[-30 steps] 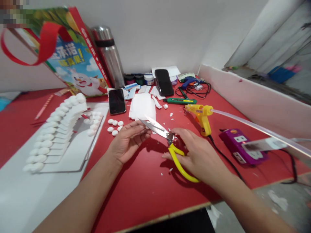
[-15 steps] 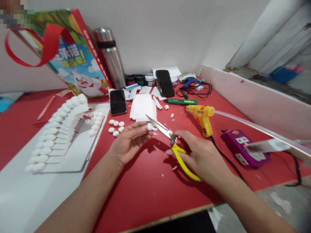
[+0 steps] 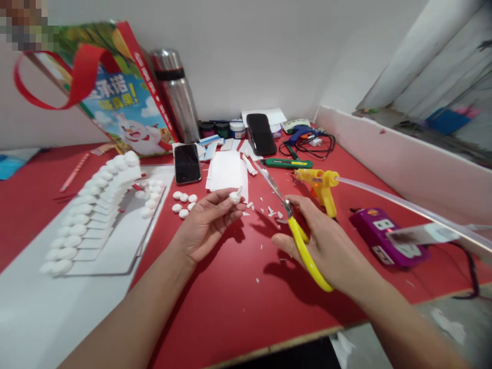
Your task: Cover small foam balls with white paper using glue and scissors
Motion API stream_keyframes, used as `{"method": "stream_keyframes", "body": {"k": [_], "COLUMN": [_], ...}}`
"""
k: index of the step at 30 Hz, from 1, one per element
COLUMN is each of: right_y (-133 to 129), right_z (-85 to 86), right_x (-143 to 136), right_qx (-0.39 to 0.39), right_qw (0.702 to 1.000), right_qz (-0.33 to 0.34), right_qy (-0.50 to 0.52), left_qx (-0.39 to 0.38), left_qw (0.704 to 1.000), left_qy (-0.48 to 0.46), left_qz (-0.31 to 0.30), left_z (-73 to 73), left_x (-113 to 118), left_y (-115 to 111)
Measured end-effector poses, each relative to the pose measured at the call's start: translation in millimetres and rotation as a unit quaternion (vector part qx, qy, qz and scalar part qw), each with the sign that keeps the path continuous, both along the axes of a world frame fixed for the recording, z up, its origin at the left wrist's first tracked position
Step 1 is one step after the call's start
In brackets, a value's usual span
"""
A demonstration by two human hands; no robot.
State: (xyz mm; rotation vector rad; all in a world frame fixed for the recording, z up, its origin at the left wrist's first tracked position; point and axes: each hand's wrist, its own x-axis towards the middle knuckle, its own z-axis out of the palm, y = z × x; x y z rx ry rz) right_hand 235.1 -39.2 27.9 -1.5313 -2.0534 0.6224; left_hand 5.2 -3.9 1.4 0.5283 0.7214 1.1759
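Your red table (image 3: 215,318) spreads across the view, with a white board (image 3: 49,318) on its left part. Behind the board stands a printed box (image 3: 134,118) with a red ribbon handle and a cartoon rabbit on its front. On the board sits a white stepped model (image 3: 107,251), its outer edge lined with rounded white pieces. A steel flask (image 3: 182,105) stands just beside the box.

Your right hand (image 3: 323,236) grips the yellow-handled scissors (image 3: 312,264), fingers around the handles, blades pointing up and away to the left, apart from your other hand. Your left hand (image 3: 209,220) is palm partly up, with thumb and fingertips pinching a small white piece above the middle of the table.

To the right of the scissors, a purple block (image 3: 371,225) lies near the table's right side, and a yellow glue gun (image 3: 326,195) rests nearer you, a long clear stick running from its back. One black phone (image 3: 187,164) lies near the flask; another leans at the back, by the wall. White sheets (image 3: 223,171) lie beyond your left hand, and a green cutter (image 3: 290,163) lies beyond the scissors.

Smaller still, a cluster of white discs (image 3: 177,208) sits beside your left fingers. That small white piece (image 3: 235,197) has a thin end sticking up, and tiny white scraps (image 3: 271,212) dot the table between your hands.
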Motion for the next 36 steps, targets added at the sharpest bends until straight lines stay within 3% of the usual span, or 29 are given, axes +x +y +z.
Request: {"method": "stream_keyframes", "body": {"k": [10, 20, 31, 36], "right_y": [0.6, 0.5, -1.8, -1.3], "right_z": [-10.9, -6.4, -23.4, -23.2], "right_x": [-13.5, -21.7, -21.4, -22.1], "right_qx": [0.041, 0.042, 0.076, 0.088], "right_qw": [0.991, 0.991, 0.994, 0.994], "right_qz": [0.058, 0.067, 0.063, 0.057], "right_qy": [-0.114, -0.108, -0.045, -0.019], "left_qx": [0.026, 0.041, -0.004, -0.006], "left_qw": [0.999, 0.998, 0.999, 0.999], "left_qy": [-0.005, 0.008, -0.001, -0.001], "left_qz": [-0.018, -0.039, -0.039, -0.048], "left_z": [-3.8, -3.8, -6.3, -6.7], "left_x": [0.0, -1.7, -1.7, -1.6], "left_y": [-0.7, -2.3, -2.5, -2.0]}}
